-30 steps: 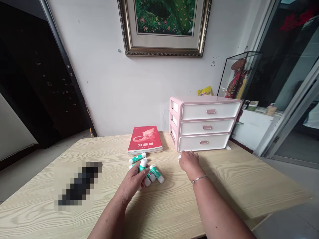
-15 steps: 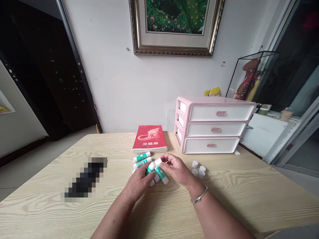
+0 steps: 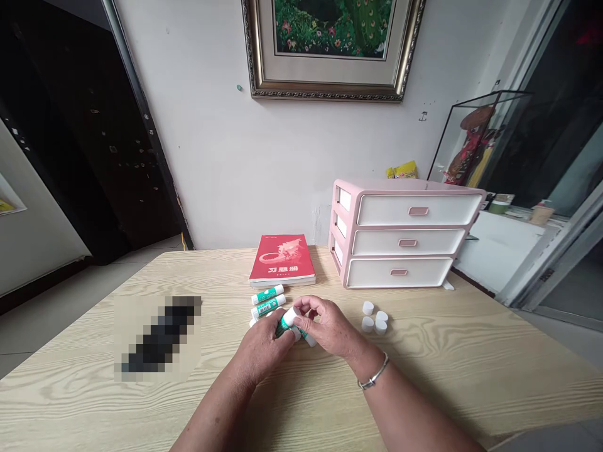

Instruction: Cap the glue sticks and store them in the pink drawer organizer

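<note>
My left hand (image 3: 267,339) is closed around a green and white glue stick (image 3: 284,325), its end pointing up and right. A white cap (image 3: 291,315) sits at that end, with the fingers of my right hand (image 3: 328,323) pinched on it. Whether the cap is fully seated I cannot tell. Just behind my left hand lie two more glue sticks, one farther off (image 3: 267,294) and one nearer (image 3: 268,306). Others show partly beneath my hands, one of them (image 3: 308,337) under my right fingers. Several loose white caps (image 3: 368,308) stand to the right of my right hand.
A red book (image 3: 282,258) lies behind the glue sticks. The pink and white drawer unit (image 3: 407,242) stands at the back right of the wooden table (image 3: 141,414). A blurred dark patch (image 3: 160,339) covers something at the left. Behind the table is a wall with a framed picture (image 3: 327,91).
My right hand has brought the white cap left and down, onto the end of the glue stick in my left hand. The camera view has shifted slightly.
</note>
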`<action>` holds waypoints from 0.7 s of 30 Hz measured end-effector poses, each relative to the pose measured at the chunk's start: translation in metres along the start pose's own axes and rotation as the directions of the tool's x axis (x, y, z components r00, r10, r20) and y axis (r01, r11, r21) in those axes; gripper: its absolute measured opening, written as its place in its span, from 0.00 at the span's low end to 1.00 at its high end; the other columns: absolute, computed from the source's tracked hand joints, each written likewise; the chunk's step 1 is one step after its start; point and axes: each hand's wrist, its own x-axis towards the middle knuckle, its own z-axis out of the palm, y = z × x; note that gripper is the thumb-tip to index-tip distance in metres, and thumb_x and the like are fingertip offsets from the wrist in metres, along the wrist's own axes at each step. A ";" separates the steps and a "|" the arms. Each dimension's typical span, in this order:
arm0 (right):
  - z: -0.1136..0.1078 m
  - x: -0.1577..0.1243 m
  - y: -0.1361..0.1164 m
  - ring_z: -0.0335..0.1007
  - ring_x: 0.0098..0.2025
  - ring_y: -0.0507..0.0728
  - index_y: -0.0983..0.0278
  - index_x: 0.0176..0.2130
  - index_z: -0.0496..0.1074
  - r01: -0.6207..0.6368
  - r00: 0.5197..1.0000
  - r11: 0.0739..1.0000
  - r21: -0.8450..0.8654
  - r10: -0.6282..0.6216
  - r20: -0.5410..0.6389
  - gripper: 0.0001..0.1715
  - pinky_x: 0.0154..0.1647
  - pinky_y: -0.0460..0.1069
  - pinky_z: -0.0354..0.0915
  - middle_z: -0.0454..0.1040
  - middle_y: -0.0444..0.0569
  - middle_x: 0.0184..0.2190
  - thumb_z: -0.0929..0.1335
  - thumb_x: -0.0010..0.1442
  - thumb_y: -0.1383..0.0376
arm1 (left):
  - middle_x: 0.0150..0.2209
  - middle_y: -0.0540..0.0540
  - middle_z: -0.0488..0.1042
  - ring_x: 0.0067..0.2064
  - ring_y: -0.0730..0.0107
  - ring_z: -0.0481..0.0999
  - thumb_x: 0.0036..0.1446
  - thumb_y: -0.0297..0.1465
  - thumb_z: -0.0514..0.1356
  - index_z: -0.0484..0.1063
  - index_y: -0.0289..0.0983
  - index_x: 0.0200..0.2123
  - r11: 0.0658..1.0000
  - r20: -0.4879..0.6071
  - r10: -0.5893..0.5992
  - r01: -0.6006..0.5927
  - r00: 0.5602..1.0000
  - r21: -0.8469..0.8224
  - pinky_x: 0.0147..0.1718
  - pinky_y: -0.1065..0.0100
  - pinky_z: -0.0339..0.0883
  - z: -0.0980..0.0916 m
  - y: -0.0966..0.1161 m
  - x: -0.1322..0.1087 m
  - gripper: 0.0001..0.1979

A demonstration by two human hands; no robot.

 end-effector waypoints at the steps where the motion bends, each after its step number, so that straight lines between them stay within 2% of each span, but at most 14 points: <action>1: 0.001 0.000 0.000 0.69 0.33 0.52 0.63 0.43 0.75 -0.004 1.000 1.000 0.002 0.004 -0.002 0.13 0.35 0.48 0.66 0.78 0.47 0.36 0.71 0.58 0.60 | 0.30 0.50 0.75 0.32 0.63 0.71 0.56 0.36 0.56 0.72 0.40 0.36 0.999 0.008 -0.006 0.006 1.000 -0.033 0.30 0.68 0.59 -0.001 0.002 -0.001 0.08; 5: -0.002 0.001 0.005 0.71 0.35 0.53 0.62 0.46 0.75 0.019 0.999 0.997 0.079 -0.016 -0.041 0.18 0.38 0.49 0.67 0.77 0.47 0.36 0.72 0.59 0.55 | 0.26 0.51 0.72 0.29 0.66 0.68 0.61 0.47 0.53 0.71 0.39 0.32 0.976 -0.014 -0.020 0.017 1.000 -0.218 0.27 0.69 0.57 -0.006 0.011 -0.005 0.18; 8: -0.007 0.004 0.010 0.72 0.37 0.54 0.62 0.48 0.73 0.015 0.990 0.977 0.211 0.015 -0.138 0.21 0.41 0.50 0.69 0.74 0.45 0.32 0.69 0.61 0.52 | 0.20 0.53 0.64 0.25 0.69 0.62 0.59 0.56 0.52 0.65 0.39 0.24 0.954 -0.119 -0.068 0.030 0.991 -0.298 0.26 0.70 0.54 -0.010 0.016 -0.006 0.26; 10: -0.009 0.006 0.012 0.72 0.34 0.54 0.63 0.45 0.73 -0.011 0.978 0.974 0.226 0.057 -0.200 0.21 0.39 0.49 0.69 0.72 0.44 0.29 0.69 0.61 0.50 | 0.17 0.54 0.60 0.23 0.71 0.59 0.57 0.58 0.52 0.60 0.40 0.21 0.939 -0.183 -0.133 0.065 0.974 -0.336 0.24 0.69 0.52 -0.013 0.016 -0.005 0.28; 12: -0.008 0.006 0.013 0.70 0.30 0.53 0.63 0.40 0.73 -0.047 0.972 0.984 0.171 0.085 -0.220 0.19 0.36 0.48 0.68 0.70 0.43 0.25 0.68 0.61 0.50 | 0.16 0.53 0.59 0.21 0.72 0.57 0.56 0.58 0.53 0.58 0.40 0.19 0.917 -0.218 -0.199 0.102 0.956 -0.386 0.22 0.69 0.50 -0.015 0.015 -0.004 0.29; 15: -0.003 0.005 0.017 0.68 0.27 0.52 0.64 0.35 0.74 -0.073 0.981 0.994 0.086 0.087 -0.173 0.18 0.31 0.47 0.65 0.70 0.43 0.22 0.67 0.63 0.51 | 0.14 0.53 0.58 0.19 0.73 0.55 0.58 0.55 0.52 0.58 0.40 0.17 0.869 -0.239 -0.258 0.117 0.936 -0.482 0.21 0.69 0.50 -0.018 0.010 -0.003 0.28; 18: 0.003 0.004 0.025 0.67 0.26 0.52 0.64 0.36 0.75 -0.066 0.990 0.997 0.041 0.070 -0.126 0.19 0.29 0.46 0.62 0.70 0.43 0.22 0.65 0.65 0.52 | 0.13 0.53 0.57 0.18 0.74 0.54 0.60 0.50 0.50 0.59 0.40 0.17 0.824 -0.254 -0.263 0.080 0.931 -0.561 0.20 0.69 0.49 -0.020 0.001 -0.002 0.26; 21: 0.006 0.004 0.029 0.66 0.26 0.52 0.65 0.37 0.75 -0.079 0.989 0.996 0.042 0.084 -0.122 0.20 0.27 0.45 0.61 0.70 0.42 0.22 0.65 0.65 0.52 | 0.13 0.52 0.57 0.18 0.72 0.56 0.62 0.47 0.48 0.58 0.41 0.16 0.834 -0.271 -0.233 0.049 0.934 -0.549 0.21 0.68 0.52 -0.019 -0.005 -0.002 0.26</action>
